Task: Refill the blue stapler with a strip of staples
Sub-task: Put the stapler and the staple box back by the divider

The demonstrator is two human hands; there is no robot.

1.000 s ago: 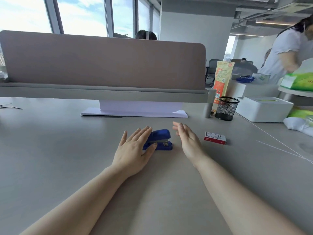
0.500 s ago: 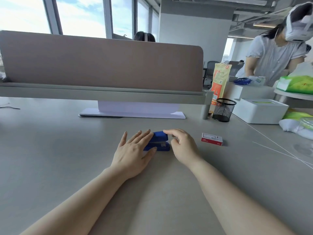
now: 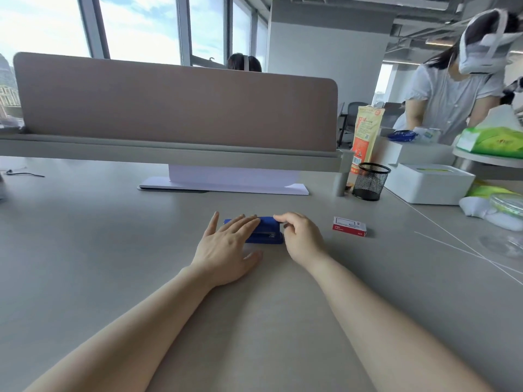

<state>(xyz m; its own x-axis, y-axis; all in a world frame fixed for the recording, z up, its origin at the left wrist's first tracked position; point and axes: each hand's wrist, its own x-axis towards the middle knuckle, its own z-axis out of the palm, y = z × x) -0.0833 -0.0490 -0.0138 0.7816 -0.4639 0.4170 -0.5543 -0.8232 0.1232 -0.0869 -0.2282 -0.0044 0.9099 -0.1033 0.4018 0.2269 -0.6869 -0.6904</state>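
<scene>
1. Blue stapler on the grey desk, left half hidden under the flat, spread left hand.
2. Right hand curled, fingertips pinching the stapler's top end.
3. One stapler, one red-and-white staple box just right of it; print too small to read.

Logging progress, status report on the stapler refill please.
Left hand flat on blue stapler. Right hand pinching its top. Staple box untouched, right. Nothing blocking.
</scene>
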